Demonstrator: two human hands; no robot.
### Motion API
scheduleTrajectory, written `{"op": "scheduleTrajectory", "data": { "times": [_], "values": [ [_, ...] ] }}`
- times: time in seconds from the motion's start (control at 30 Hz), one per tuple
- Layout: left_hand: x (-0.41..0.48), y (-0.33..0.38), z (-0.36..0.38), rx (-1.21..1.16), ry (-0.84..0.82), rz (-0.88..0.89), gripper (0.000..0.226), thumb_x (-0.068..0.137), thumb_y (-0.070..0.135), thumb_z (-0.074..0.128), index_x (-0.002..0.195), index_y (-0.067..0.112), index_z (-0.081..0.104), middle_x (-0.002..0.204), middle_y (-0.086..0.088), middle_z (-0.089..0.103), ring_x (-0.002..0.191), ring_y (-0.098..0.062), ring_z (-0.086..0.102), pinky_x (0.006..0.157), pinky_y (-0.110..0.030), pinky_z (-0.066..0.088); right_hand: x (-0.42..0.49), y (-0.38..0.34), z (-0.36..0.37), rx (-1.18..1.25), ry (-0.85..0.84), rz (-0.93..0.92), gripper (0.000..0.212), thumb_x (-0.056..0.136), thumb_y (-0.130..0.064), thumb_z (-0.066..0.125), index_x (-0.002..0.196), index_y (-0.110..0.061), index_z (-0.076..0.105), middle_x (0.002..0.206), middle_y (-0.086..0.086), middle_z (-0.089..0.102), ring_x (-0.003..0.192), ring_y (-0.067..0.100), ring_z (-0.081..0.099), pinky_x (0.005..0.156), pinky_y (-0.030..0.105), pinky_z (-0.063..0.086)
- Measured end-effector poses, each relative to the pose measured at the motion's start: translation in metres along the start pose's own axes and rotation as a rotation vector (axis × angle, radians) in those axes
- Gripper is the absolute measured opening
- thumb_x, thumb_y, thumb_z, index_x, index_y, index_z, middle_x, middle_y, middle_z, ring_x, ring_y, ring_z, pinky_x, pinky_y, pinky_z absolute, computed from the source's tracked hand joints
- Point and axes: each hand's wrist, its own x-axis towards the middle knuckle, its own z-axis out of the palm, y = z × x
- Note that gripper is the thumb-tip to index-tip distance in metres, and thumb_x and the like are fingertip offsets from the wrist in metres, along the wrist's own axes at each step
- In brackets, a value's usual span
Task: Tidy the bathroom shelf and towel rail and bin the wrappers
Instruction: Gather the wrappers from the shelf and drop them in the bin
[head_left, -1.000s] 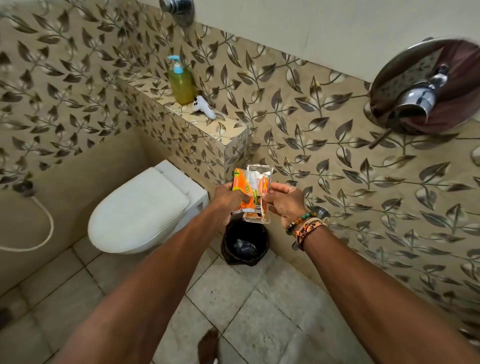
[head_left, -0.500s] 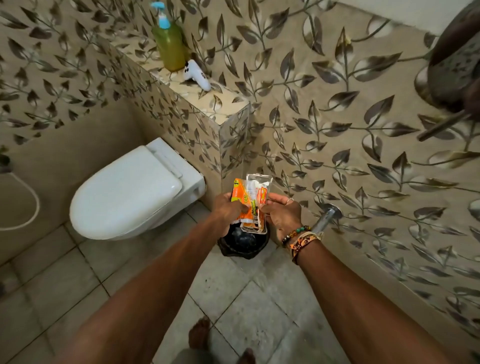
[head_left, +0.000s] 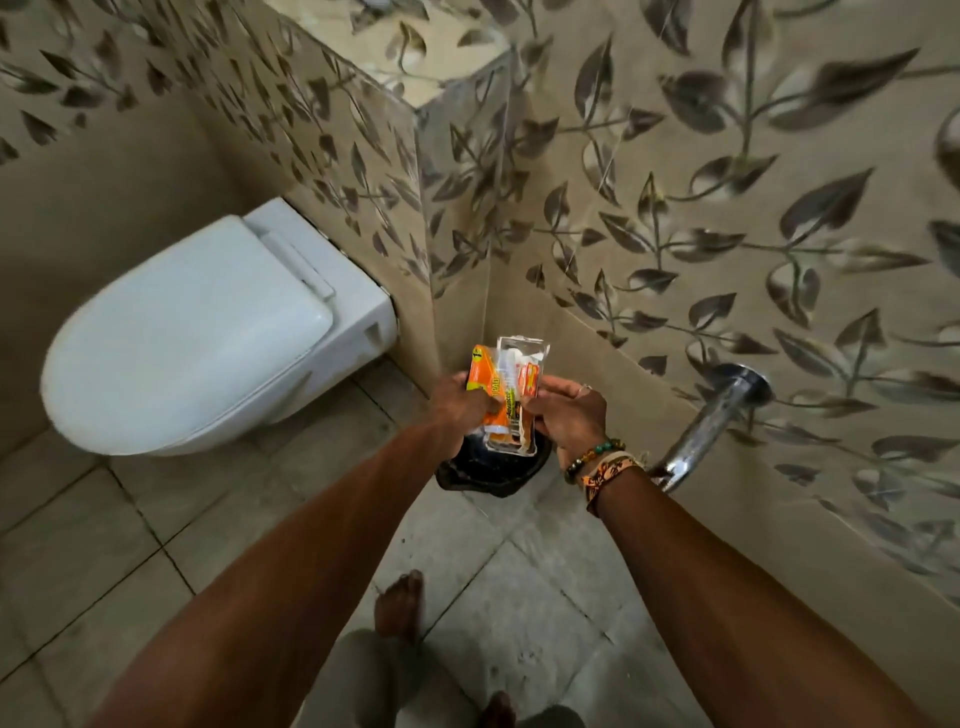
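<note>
Orange and clear plastic show between the two hands, held together over the corner of the bathroom floor. The orange wrapper (head_left: 480, 371) lies against a clear plastic pack (head_left: 522, 353) with an orange label, both roughly upright and overlapping. The left hand (head_left: 457, 402) grips them from the left edge, its fingers curled round the orange side. The right hand (head_left: 569, 410) pinches the right edge of the clear pack with thumb and fingertips; a ring shows on one finger. Beaded and woven bracelets (head_left: 597, 462) sit on the right wrist.

Directly below the wrappers stands a small bin (head_left: 483, 475) lined with a black bag, tucked into the corner where the tiled ledge (head_left: 447, 62) meets the leaf-patterned wall (head_left: 727, 208). The lower end of the packs overlaps the bin's mouth in this view; they are above it, not inside.

A white toilet (head_left: 208, 332) with its lid down hangs from the ledge front, to the left of the bin. A chrome pipe (head_left: 711, 421) juts from the wall on the right, just beside the right wrist. The floor (head_left: 519, 587) is grey square tile, and a bare foot (head_left: 400, 603) stands on it between the forearms; a second foot shows at the bottom edge.
</note>
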Motion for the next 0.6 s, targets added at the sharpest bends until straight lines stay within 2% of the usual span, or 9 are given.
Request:
{"op": "scheduleTrajectory", "data": {
  "times": [0.1, 0.17, 0.23, 0.3, 0.37, 0.47, 0.53, 0.6],
  "values": [
    [0.047, -0.029, 0.005, -0.003, -0.002, -0.003, 0.035, 0.086, -0.003, 0.068, 0.12, 0.005, 0.066, 0.114, -0.016, 0.071, 0.098, -0.03, 0.07, 0.08, -0.038, 0.06, 0.037, 0.03, 0.003, -0.013, 0.009, 0.015, 0.043, 0.073, 0.014, 0.072, 0.114, 0.006, 0.064, 0.099, 0.018, 0.071, 0.082, 0.026, 0.069, 0.082, 0.042, 0.059],
    [0.079, -0.052, 0.008, 0.004, 0.005, -0.008, 0.029, 0.086, -0.003, 0.069, 0.112, 0.009, 0.068, 0.112, -0.014, 0.072, 0.087, -0.024, 0.07, 0.066, -0.03, 0.057, 0.064, 0.054, 0.006, -0.008, 0.004, 0.026, 0.044, 0.073, 0.015, 0.071, 0.115, 0.006, 0.062, 0.097, 0.017, 0.071, 0.072, 0.019, 0.07, 0.068, 0.032, 0.06],
    [0.108, -0.076, 0.01, 0.014, 0.004, -0.032, 0.023, 0.087, -0.001, 0.069, 0.099, 0.019, 0.067, 0.108, -0.012, 0.072, 0.083, -0.021, 0.068, 0.065, -0.028, 0.055, 0.088, 0.079, 0.009, -0.003, 0.002, 0.055, 0.044, 0.074, 0.015, 0.069, 0.117, 0.007, 0.061, 0.098, 0.018, 0.071, 0.066, 0.015, 0.068, 0.06, 0.027, 0.058],
    [0.14, -0.102, 0.012, 0.018, 0.007, -0.054, 0.026, 0.088, -0.001, 0.067, 0.087, 0.024, 0.063, 0.101, -0.007, 0.069, 0.076, -0.017, 0.066, 0.061, -0.027, 0.053, 0.114, 0.109, 0.013, 0.004, -0.004, 0.079, 0.043, 0.076, 0.015, 0.068, 0.117, 0.007, 0.06, 0.1, 0.019, 0.069, 0.065, 0.014, 0.068, 0.055, 0.025, 0.058],
    [0.169, -0.129, 0.013, 0.029, 0.016, -0.067, 0.023, 0.087, -0.003, 0.067, 0.093, 0.019, 0.067, 0.097, -0.006, 0.068, 0.074, -0.016, 0.066, 0.057, -0.025, 0.052, 0.138, 0.137, 0.017, -0.01, 0.009, 0.085, 0.042, 0.077, 0.015, 0.067, 0.117, 0.006, 0.059, 0.101, 0.02, 0.069, 0.065, 0.014, 0.067, 0.055, 0.025, 0.057],
    [0.207, -0.166, 0.014, 0.056, 0.019, -0.069, 0.029, 0.085, -0.006, 0.066, 0.111, 0.006, 0.069, 0.106, -0.013, 0.071, 0.087, -0.025, 0.067, 0.071, -0.031, 0.057, 0.17, 0.177, 0.022, -0.051, 0.042, 0.101, 0.039, 0.077, 0.014, 0.068, 0.114, 0.005, 0.061, 0.106, 0.023, 0.069, 0.078, 0.024, 0.067, 0.072, 0.037, 0.058],
    [0.232, -0.185, 0.016, 0.079, 0.029, -0.079, 0.026, 0.086, -0.006, 0.065, 0.107, 0.008, 0.07, 0.109, -0.016, 0.071, 0.092, -0.029, 0.068, 0.082, -0.039, 0.058, 0.193, 0.201, 0.024, -0.072, 0.044, 0.11, 0.037, 0.078, 0.014, 0.068, 0.113, 0.004, 0.061, 0.107, 0.023, 0.069, 0.084, 0.027, 0.066, 0.074, 0.039, 0.058],
    [0.254, -0.2, 0.02, 0.12, 0.04, -0.097, 0.021, 0.088, -0.004, 0.063, 0.096, 0.015, 0.067, 0.105, -0.014, 0.071, 0.094, -0.029, 0.068, 0.085, -0.04, 0.058, 0.212, 0.221, 0.027, -0.096, 0.046, 0.104, 0.038, 0.078, 0.014, 0.067, 0.115, 0.005, 0.06, 0.108, 0.025, 0.068, 0.086, 0.028, 0.066, 0.077, 0.04, 0.058]
  ]
}}
